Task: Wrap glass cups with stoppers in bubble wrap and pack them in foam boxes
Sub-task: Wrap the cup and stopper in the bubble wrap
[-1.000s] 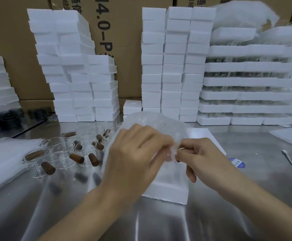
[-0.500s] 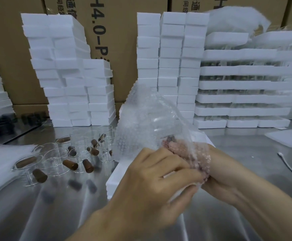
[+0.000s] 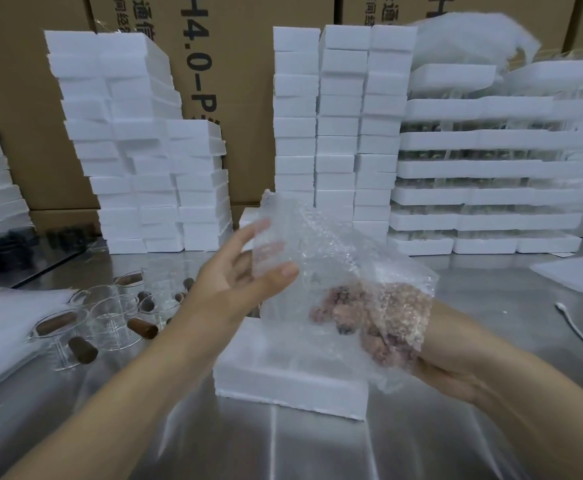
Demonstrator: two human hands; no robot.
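Bubble wrap held up between the two hands, over a foam box.

The left hand pinches the sheet's upper left edge, thumb in front and fingers behind. The right hand lies under the sheet's lower right part and shows only as a pink blur through the bubbles, so its grip cannot be told. The white foam box sits on the table directly below both hands. Left of the left forearm stand clear glass cups with brown stoppers lying in and among them. To the right of the right wrist lies a white cable. Beyond the hands rise stacks of foam boxes — behind these, cardboard cartons. The surface is a steel table that mirrors the stacks.
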